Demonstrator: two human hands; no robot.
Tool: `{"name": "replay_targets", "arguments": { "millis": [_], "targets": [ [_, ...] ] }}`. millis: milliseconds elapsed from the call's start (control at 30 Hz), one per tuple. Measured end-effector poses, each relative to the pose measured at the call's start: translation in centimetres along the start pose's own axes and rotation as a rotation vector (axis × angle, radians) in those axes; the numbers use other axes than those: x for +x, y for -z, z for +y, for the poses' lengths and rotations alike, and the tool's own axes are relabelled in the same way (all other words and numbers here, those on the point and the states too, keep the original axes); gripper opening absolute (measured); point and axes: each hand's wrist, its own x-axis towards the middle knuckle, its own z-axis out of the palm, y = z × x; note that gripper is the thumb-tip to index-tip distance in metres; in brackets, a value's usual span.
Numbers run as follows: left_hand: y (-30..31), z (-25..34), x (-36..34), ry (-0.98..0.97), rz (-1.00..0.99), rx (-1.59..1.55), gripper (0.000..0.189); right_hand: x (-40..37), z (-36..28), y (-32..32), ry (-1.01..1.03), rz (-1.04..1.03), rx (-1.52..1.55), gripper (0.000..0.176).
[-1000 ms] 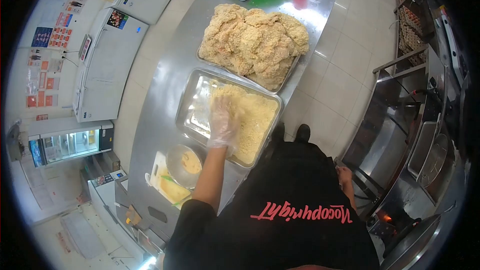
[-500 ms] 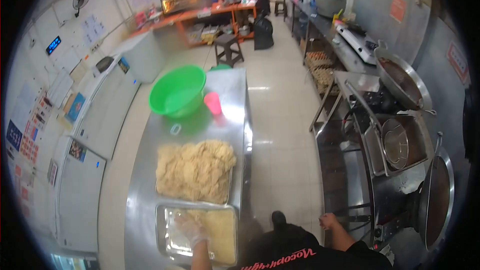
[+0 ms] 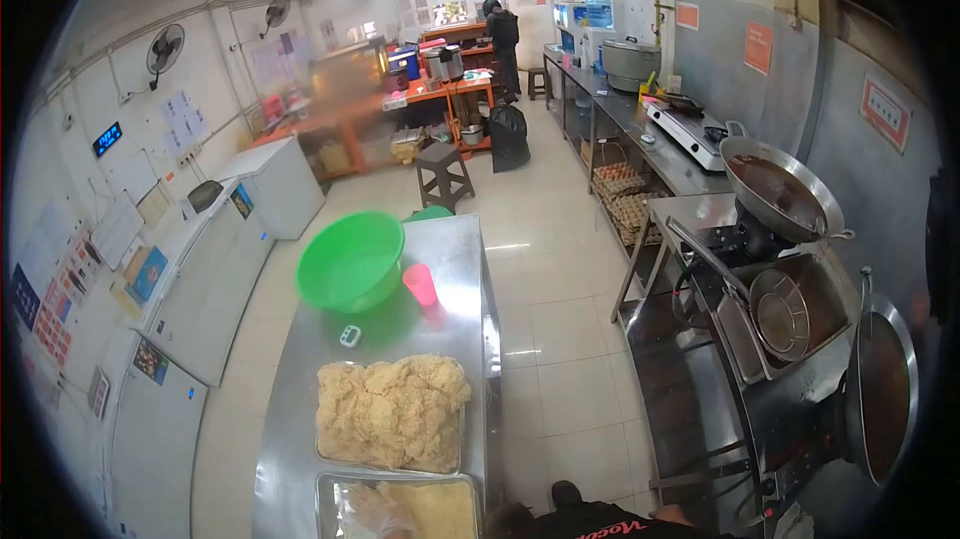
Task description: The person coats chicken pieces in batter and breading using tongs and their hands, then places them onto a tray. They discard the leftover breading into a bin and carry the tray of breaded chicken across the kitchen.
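My left hand (image 3: 374,513), in a clear plastic glove, reaches into a metal tray (image 3: 322,509) at the bottom edge. Pale yellow crumbs (image 3: 445,509) cover the tray's right part; bare shiny metal shows at its left. The gloved fingers are blurred, so I cannot make out their pose or anything in them. Just beyond lies another tray heaped with a large mound of crumb-coated food (image 3: 392,411). My right hand (image 3: 671,514) hangs low beside my dark shirt, away from the table, mostly cut off, its fingers not clear.
On the steel table (image 3: 285,439) stand a green basin (image 3: 350,261), a pink cup (image 3: 420,285) and a small white device (image 3: 350,336). Pans of dark liquid (image 3: 780,184) and a strainer (image 3: 780,314) line the right. Freezers (image 3: 215,289) stand left. Another person (image 3: 503,44) stands far back.
The view has tilted up, so the table, trays and both hands sit lower in the picture. My left hand stays in the crumb tray; less of my right hand and arm shows.
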Motion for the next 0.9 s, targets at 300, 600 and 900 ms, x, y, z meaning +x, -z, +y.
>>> {"name": "replay_targets", "arguments": {
  "millis": [300,600,900],
  "targets": [
    [0.2,-0.2,0.9,0.012,-0.034,-0.037,0.073,-2.9,0.3,-0.3,-0.008,0.07,-0.047,0.034],
    [-0.5,-0.1,0.9,0.015,0.037,-0.041,0.073,-7.1,-3.3,0.8,0.002,0.179,0.062,0.033],
    [-5.3,-4.3,0.7,-0.031,0.114,-0.078,0.072,-0.1,-2.3,0.0,0.04,-0.115,-0.128,0.029]
  ]
}}
